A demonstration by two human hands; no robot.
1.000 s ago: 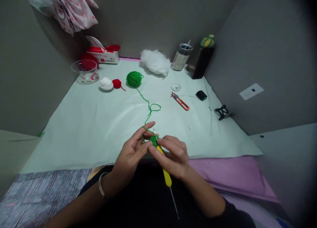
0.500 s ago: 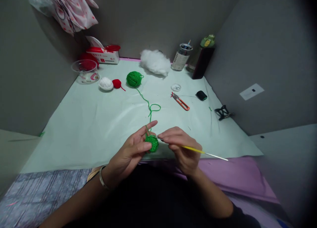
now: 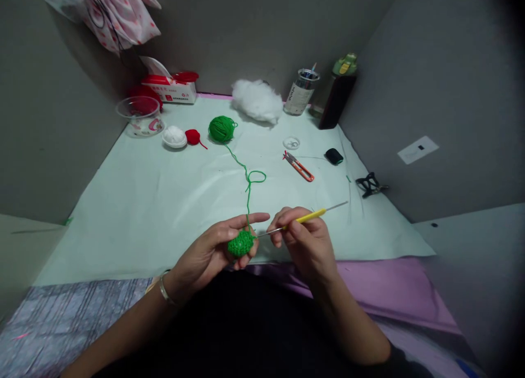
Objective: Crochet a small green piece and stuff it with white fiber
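My left hand (image 3: 213,246) pinches a small round green crocheted piece (image 3: 240,244) between thumb and fingers, its index finger stretched out to the right. My right hand (image 3: 307,241) grips a crochet hook (image 3: 311,216) with a yellow handle, whose metal tip meets the right edge of the green piece. The hook's rear end points up and to the right. Green yarn (image 3: 248,200) runs from the piece over my left fingers, through a loose loop on the table, to a green yarn ball (image 3: 221,129).
On the covered table (image 3: 164,203) are white yarn (image 3: 175,137), red yarn (image 3: 192,137), a clear tub (image 3: 141,118), a tissue box (image 3: 180,92), white stuffing (image 3: 257,102), orange snips (image 3: 300,167), a pen jar (image 3: 301,93), a bottle (image 3: 328,102) and a black clip (image 3: 370,185).
The hook has swung in my right hand, its rear end now up instead of down. The green piece has shifted slightly left and tilted, and my left index finger has lowered and reaches further right.
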